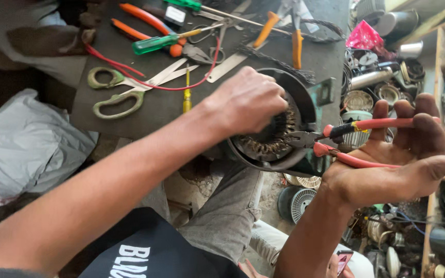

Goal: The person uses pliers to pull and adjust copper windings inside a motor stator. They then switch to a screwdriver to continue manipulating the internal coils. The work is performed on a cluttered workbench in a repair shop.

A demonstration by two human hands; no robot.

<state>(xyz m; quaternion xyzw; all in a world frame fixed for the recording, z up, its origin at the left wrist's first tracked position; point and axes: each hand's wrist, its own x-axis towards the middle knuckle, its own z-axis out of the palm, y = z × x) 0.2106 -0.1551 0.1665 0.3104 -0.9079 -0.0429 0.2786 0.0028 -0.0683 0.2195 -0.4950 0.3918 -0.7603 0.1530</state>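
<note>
A round black motor stator point(305, 105) with brown copper windings point(271, 144) lies at the near edge of a dark work board point(145, 110). My left hand point(245, 100) is closed on the windings at the stator's upper left. My right hand point(403, 159) holds red-handled pliers point(359, 141) in an upturned palm, fingers loosely spread around the handles. The pliers' jaws are open and point left into the stator's right side, close to the windings.
On the board lie green-handled scissors point(117, 95), a red wire point(155, 82), a green screwdriver point(158, 44), orange-handled tools point(142, 20) and a small yellow screwdriver point(187, 98). A white plastic bag point(24, 144) sits left. Motor parts and metal cans point(372, 80) crowd the right.
</note>
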